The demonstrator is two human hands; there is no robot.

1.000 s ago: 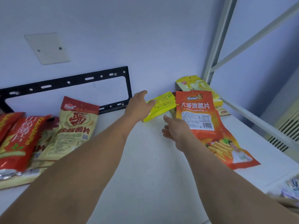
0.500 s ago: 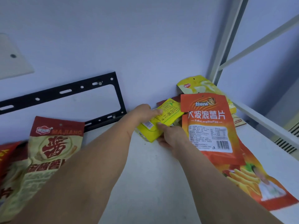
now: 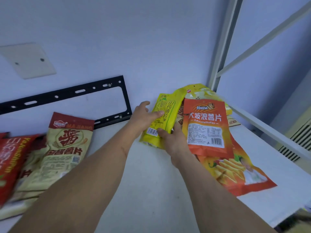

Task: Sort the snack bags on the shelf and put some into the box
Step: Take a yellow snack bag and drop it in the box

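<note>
A yellow snack bag [image 3: 165,115] stands nearly upright at the back of the white shelf [image 3: 151,190]. My left hand [image 3: 143,117] holds its left side with fingers across the front. My right hand [image 3: 175,140] grips its lower right corner, thumb on the front by the barcode. Just to the right an orange chip bag [image 3: 207,126] leans over a larger orange bag [image 3: 235,172] that lies flat. Behind them sits another yellow bag [image 3: 202,93]. The box is not in view.
At the left of the shelf lie a beige bag with a red top [image 3: 65,148] and red bags [image 3: 11,158]. A black metal bracket [image 3: 67,96] is fixed to the wall. White shelf posts and a rail [image 3: 262,125] bound the right side.
The yellow bag has been raised from tilted on its side to nearly upright, and both hands have closed on it. The view has pulled back a little.
</note>
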